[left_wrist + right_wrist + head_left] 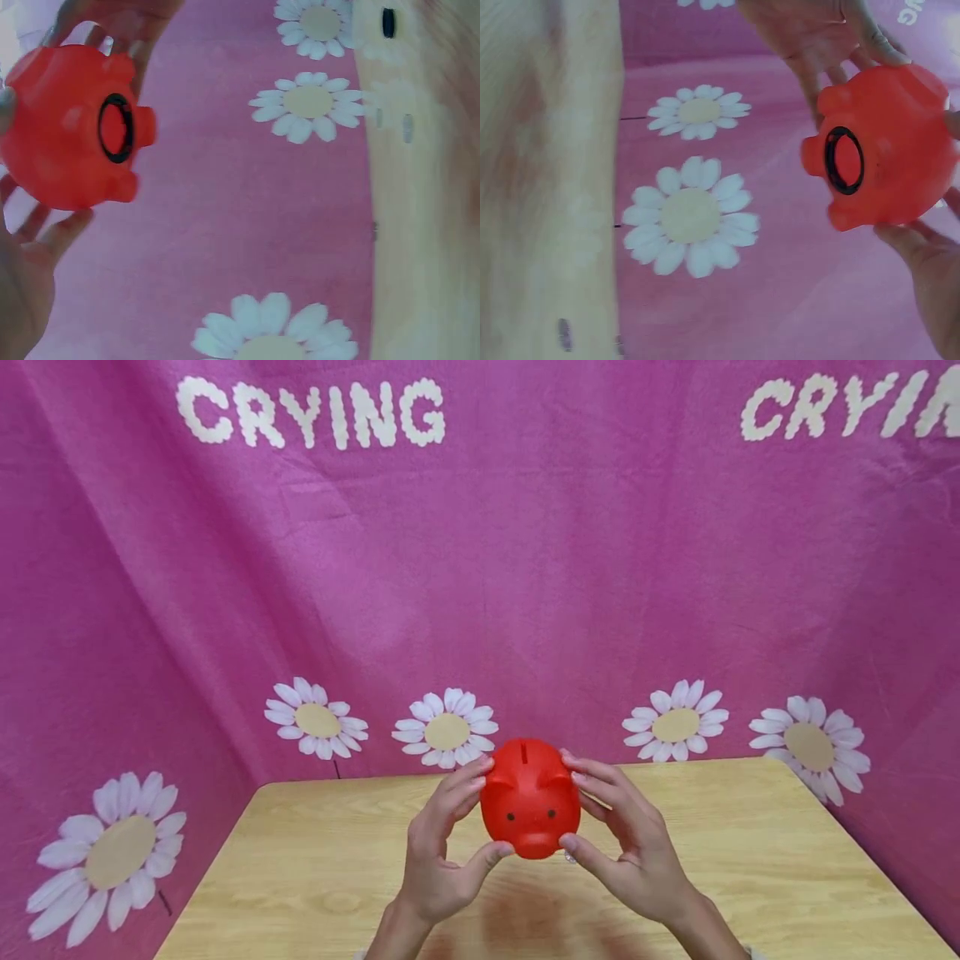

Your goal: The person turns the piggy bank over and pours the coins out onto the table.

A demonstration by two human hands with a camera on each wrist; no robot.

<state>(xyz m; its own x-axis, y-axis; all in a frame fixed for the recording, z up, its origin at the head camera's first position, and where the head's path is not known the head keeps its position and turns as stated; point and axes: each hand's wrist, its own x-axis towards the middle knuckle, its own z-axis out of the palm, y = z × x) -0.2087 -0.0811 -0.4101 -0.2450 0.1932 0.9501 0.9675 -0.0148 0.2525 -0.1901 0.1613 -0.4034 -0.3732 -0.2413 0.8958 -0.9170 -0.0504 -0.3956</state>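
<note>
The left hand (437, 867) and right hand (636, 852), fingers curved, grip the red piggy bank (531, 795) from opposite sides, thumbs near its snout, holding it roughly upright above the wood-grain table (300, 877). Even pressure from both sides should best steady the round body. Behind hangs a pink daisy-print cloth (525, 568), its right-hand lettering cropped. Whether the underside's black ring (129, 131) holds a plug is unclear; a small item (570, 857) beside the right thumb is unidentifiable

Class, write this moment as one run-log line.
left grip: holds red piggy bank | right grip: holds its other side | position: raised above table | coin slot: visible
</note>
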